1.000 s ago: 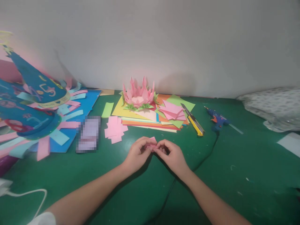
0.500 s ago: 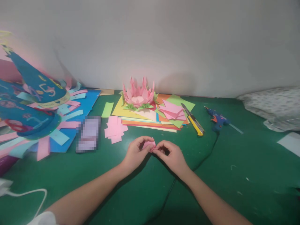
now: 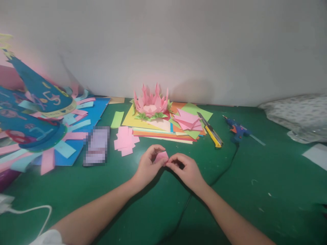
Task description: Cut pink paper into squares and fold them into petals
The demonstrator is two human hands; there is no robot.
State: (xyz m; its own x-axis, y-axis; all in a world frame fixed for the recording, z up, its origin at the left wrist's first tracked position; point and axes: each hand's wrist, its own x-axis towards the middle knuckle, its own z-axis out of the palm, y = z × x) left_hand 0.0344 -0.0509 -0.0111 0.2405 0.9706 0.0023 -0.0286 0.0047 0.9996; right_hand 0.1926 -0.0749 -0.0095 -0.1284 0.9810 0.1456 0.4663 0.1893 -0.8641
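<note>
Left hand [image 3: 148, 165] and right hand [image 3: 188, 169] pinch pink paper [image 3: 161, 157], seemingly folding it; the next crease likely needs aligned edges.

Slip [image 3: 161, 156]: paper, matt. Flower [image 3: 150, 109]: folded paper, matt, creased. Table [image 3: 122, 217]: smooth, semi-gloss. Wall [image 3: 163, 44]: matt, smooth. Cutter [image 3: 213, 134]: plastic handle, metal blade. Glue gun [image 3: 238, 131]: plastic body, metallic-looking tip; glue stick [image 3: 257, 140] translucent.
</note>
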